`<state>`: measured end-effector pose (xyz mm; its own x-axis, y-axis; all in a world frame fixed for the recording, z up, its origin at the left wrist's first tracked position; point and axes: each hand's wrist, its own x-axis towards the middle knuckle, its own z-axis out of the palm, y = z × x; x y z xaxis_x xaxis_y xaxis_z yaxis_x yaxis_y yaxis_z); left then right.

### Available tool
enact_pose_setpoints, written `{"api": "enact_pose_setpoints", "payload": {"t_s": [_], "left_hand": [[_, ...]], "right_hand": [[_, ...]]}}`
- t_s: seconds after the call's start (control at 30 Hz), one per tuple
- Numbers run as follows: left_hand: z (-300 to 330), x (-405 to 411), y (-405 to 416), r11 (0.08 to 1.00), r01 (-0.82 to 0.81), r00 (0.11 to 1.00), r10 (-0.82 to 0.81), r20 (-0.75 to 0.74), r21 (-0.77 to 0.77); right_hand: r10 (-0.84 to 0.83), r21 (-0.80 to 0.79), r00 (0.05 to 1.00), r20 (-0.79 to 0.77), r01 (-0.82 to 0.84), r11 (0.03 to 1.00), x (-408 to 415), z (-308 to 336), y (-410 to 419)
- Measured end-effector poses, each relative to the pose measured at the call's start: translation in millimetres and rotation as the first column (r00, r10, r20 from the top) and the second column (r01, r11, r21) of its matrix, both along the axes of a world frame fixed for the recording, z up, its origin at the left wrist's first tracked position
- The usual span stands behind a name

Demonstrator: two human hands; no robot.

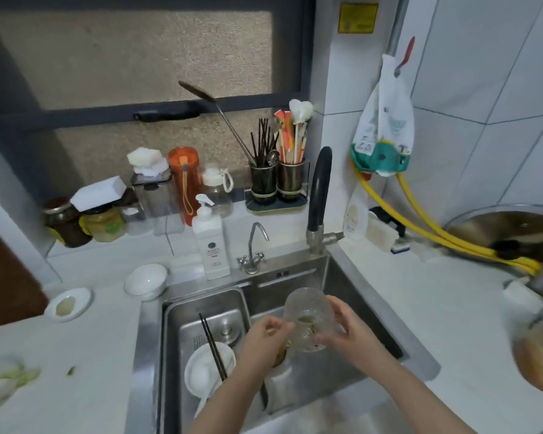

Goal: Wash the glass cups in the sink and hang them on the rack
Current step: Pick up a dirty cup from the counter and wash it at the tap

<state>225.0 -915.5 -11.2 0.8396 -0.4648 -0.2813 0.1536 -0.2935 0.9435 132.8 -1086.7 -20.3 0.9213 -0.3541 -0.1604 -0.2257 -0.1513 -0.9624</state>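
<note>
Over the right basin of the steel sink [336, 270] both hands hold one glass cup [309, 321], w/ free room at 12 o'clock up to the black faucet [318, 189], and a bowl with chopsticks [213, 347] fills the left basin at 9 o'clock. Right hand [347, 328] has fingers curled around the cup's side, holding it tilted. Left hand [264, 335] has fingers nearly closed, pinching the cup's lower edge; what else it holds I cannot tell.
</note>
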Motion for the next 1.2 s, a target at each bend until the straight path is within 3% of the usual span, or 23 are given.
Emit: {"api": "enact_pose_setpoints", "payload": {"t_s": [0.2,0.5,0.63,0.73,0.93,1.2], "left_hand": [[1.4,32.3,-25.7,0.997,0.069,0.977,-0.077,0.199,0.046],[-13.3,66.8,-59.3,0.996,0.092,0.985,-0.090,0.145,-0.005],[-9.7,78.2,-73.3,0.973,0.221,0.958,-0.229,0.172,0.065],[-13.3,84.5,-86.0,0.958,0.288,0.941,-0.286,0.181,0.017],[-29.1,86.5,-116.4,0.979,0.202,0.978,-0.202,0.045,0.006],[-40.4,84.8,-148.1,0.998,0.059,0.993,-0.059,0.105,0.001]], "right_hand": [[-0.067,-0.010,0.998,0.015,0.068,0.998,25.1,-6.3,-19.9],[-0.044,-0.028,0.999,-0.010,0.044,0.999,49.3,-7.3,-51.9],[0.064,-0.017,0.998,0.004,-0.064,0.998,61.3,-2.4,-75.8],[0.153,0.022,0.987,0.043,-0.154,0.988,69.7,-1.5,-96.1],[0.248,0.058,0.968,0.034,-0.250,0.967,88.1,-17.7,-137.5],[0.396,-0.018,0.918,0.013,-0.396,0.918,113.3,-28.3,-168.3]]}}
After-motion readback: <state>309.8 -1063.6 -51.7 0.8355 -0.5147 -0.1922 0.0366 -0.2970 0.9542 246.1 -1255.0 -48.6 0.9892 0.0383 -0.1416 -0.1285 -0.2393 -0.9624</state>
